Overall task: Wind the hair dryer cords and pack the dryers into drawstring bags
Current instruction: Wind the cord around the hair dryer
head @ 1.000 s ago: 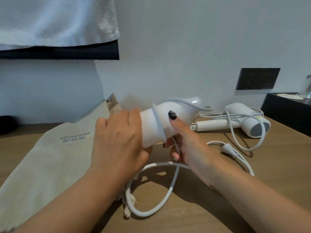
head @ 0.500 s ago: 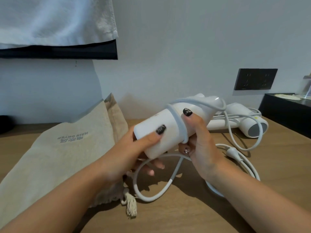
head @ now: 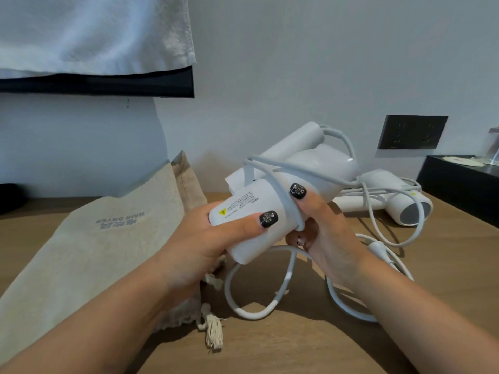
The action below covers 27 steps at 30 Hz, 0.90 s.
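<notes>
Gripping the hair dryer (head: 259, 211) with the left hand (head: 205, 238), the right hand (head: 321, 233) pins 1 cord (head: 294, 182) loop, so it cannot unwind.

Left of centre in the frame, the beige drawstring bag (head: 89, 247) carries grey print that reads upside down from this view: "HAIR DRYER" in capitals, with a line of three Chinese characters beside it, too small to make out for certain. At the centre, the barrel of the held hair dryer (head: 256, 211) bears a small yellow warning triangle (head: 222, 211) and, next to it, several lines of fine dark print that are too small to read.
</notes>
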Each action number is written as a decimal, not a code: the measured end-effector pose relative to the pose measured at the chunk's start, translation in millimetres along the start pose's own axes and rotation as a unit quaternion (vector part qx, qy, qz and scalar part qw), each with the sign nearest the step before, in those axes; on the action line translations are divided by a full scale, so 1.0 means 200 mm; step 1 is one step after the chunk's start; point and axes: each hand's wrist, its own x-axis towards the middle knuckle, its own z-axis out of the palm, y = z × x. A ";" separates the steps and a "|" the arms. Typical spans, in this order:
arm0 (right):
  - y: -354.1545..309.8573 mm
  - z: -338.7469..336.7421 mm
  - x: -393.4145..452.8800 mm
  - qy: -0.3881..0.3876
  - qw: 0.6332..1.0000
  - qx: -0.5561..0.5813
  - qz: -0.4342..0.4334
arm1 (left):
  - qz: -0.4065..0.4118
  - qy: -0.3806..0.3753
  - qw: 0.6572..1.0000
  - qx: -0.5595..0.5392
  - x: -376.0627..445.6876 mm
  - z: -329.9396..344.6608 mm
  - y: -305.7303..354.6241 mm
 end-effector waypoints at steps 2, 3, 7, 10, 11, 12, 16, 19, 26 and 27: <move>-0.01 0.01 0.01 0.009 0.999 0.024 0.031 | 0.024 0.040 0.999 0.028 0.00 0.00 0.00; -0.01 0.01 0.01 0.010 0.999 0.025 0.045 | 0.035 0.068 0.996 0.056 0.00 0.00 0.00; -0.03 0.01 0.01 0.009 0.994 0.026 0.106 | 0.094 0.187 0.955 0.211 0.01 0.01 -0.01; -0.02 0.02 0.01 -0.006 0.992 -0.001 0.126 | 0.127 0.240 0.914 0.300 0.02 0.00 -0.03; -0.02 0.03 0.01 -0.004 0.991 -0.020 0.134 | 0.134 0.251 0.906 0.314 0.02 -0.01 -0.03; -0.01 0.03 0.00 0.001 0.988 -0.047 0.144 | 0.137 0.258 0.900 0.323 0.03 -0.02 -0.04; -0.01 0.04 -0.01 0.010 0.979 -0.100 0.180 | 0.132 0.277 0.888 0.342 0.05 -0.05 -0.06; -0.01 0.04 0.00 0.021 0.976 -0.111 0.184 | 0.137 0.289 0.876 0.361 0.06 -0.08 -0.06; -0.02 0.03 0.00 0.016 0.975 -0.121 0.185 | 0.223 0.231 0.803 0.502 0.06 -0.11 -0.08; -0.02 0.03 0.00 0.011 0.976 -0.118 0.182 | 0.234 0.227 0.786 0.525 0.06 -0.11 -0.08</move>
